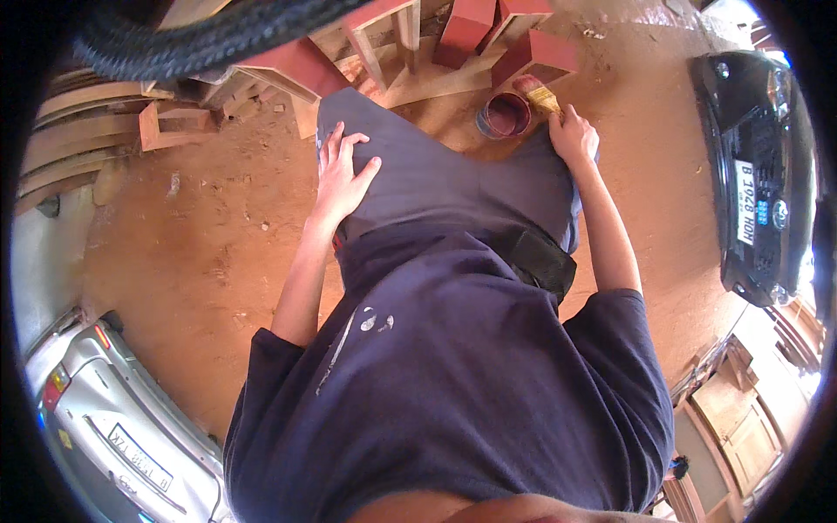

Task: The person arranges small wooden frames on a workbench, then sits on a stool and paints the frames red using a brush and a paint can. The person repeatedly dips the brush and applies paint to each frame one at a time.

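Note:
My right hand [575,137] grips a paintbrush [544,99] by its handle beside my right knee. Red paint coats the brush's bristle tips, which point up and left, over the far right side of a paint can [504,116]. The can stands before me and holds dark red paint. On my left thigh, my left hand [345,171] rests with its fingers spread and nothing in it. Just past my left knee stands a wooden piece with a red-painted face [307,68]. Several red-painted wooden boxes [533,55] lie beyond the can.
Bare reddish dirt ground [189,229] surrounds me. A small unpainted wooden frame [178,124] sits at the left, near stacked boards [78,137]. A silver car [124,431] is parked at lower left and a black car [752,176] at right. Wooden door panels [742,425] stand at lower right.

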The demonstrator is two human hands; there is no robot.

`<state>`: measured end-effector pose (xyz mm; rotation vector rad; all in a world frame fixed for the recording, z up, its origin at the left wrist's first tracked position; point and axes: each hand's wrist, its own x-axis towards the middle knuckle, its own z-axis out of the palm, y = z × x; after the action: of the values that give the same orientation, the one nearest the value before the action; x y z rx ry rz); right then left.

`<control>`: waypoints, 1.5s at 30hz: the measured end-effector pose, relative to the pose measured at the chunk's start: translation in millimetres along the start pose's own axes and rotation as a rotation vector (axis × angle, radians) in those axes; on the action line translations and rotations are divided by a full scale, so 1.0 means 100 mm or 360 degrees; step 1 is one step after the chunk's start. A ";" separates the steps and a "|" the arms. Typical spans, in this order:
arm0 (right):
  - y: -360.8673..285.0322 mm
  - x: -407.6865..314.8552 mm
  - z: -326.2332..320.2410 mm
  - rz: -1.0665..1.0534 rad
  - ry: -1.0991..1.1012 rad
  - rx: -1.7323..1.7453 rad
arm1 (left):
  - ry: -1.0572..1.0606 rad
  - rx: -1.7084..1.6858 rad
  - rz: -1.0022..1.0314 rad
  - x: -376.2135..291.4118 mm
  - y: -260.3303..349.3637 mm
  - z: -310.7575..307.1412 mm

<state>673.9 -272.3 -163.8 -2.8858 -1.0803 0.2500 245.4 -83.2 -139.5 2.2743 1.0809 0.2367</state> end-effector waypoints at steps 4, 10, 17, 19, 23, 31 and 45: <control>0.03 -0.03 0.07 -0.0151 0.0097 -0.0022 | -0.0064 -0.0021 -0.0043 0.09 0.03 0.02; -0.03 0.02 0.02 -0.0098 0.0051 0.0054 | -0.0251 0.0242 -0.0230 0.24 0.11 -0.13; -0.24 0.47 0.02 -0.0117 -0.0542 -0.0267 | -0.0041 0.0152 -0.0061 0.33 0.18 -0.43; -0.33 0.75 0.26 -0.0125 -0.0665 -0.0323 | 0.0027 0.0069 -0.0044 0.38 0.18 -0.39; -0.35 1.22 1.06 -0.0292 -0.1334 -0.0577 | 0.0179 0.0175 -0.0031 0.53 0.18 -0.20; -0.04 1.28 2.76 0.0038 -0.1262 -0.0219 | 0.0247 0.0179 0.0020 0.65 0.06 -0.18; 0.23 1.45 3.40 0.0167 -0.1104 -0.0023 | 0.0180 0.0090 0.0031 0.78 0.01 -0.22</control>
<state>739.5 -197.5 -521.0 -2.9242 -0.9752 1.3210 288.4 -15.2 -129.0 2.3469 1.1362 0.3506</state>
